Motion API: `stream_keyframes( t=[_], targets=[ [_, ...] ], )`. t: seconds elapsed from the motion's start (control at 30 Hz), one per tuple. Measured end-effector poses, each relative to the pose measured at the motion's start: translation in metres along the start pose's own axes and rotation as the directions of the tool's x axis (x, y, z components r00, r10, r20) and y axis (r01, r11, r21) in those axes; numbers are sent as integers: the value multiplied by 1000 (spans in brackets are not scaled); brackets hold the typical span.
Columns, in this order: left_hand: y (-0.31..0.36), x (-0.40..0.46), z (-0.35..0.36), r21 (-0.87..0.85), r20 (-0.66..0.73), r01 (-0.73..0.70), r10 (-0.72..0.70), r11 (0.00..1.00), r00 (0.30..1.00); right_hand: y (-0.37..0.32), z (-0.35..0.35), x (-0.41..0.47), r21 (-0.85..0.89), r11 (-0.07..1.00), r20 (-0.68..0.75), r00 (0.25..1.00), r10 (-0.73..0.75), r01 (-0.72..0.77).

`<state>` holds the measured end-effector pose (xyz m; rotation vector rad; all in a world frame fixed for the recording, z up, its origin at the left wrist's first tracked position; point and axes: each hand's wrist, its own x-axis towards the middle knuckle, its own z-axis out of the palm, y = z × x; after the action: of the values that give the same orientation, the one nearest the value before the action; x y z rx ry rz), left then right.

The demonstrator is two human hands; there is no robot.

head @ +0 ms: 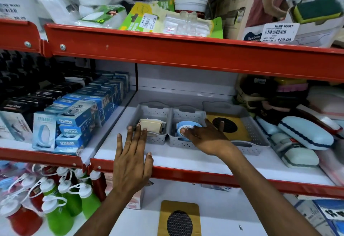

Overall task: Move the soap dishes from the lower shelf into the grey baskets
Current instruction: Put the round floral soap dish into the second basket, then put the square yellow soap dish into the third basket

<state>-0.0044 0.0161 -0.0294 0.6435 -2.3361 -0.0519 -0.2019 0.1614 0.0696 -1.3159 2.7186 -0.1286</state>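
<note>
The right hand (202, 137) is reaching over the near rim of the middle grey basket (186, 124), its fingers resting on a round blue dish (188, 126) lying inside; whether they are gripping it or just letting go is not possible to tell. The left hand (130, 159) is hovering flat and open, holding nothing, with its fingertips at the near edge of the left grey basket (150, 122), where a beige soap dish (150, 126) is sitting. To the right, a larger grey basket (255, 133) is holding a yellow dish with a dark mesh oval (228, 127). A matching wood-toned dish (179, 219) is lying on the lower shelf (223, 213), near and below, so at least that one is waiting to be moved. The light baskets are probably going to slide far back if either hand is pressing on a rim, and the blue dish, sitting tilted, may be tipping against the basket wall. The right wrist is hiding part of the larger basket, and the lower shelf is being cut off at the frame's bottom, so any further dishes there are staying unseen.
</note>
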Motion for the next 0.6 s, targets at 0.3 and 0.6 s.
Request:
stream_keyframes(
  t=[0.3, 0.6],
  targets=[
    [8, -9, -10, -5, 21, 7, -7, 1000, 1000, 3, 44, -67, -113, 970, -560, 793, -239, 214],
    [34, -127, 24, -210, 81, -221, 242, 952, 967, 50, 189, -135, -210, 820, -609, 585, -535, 532]
  ],
)
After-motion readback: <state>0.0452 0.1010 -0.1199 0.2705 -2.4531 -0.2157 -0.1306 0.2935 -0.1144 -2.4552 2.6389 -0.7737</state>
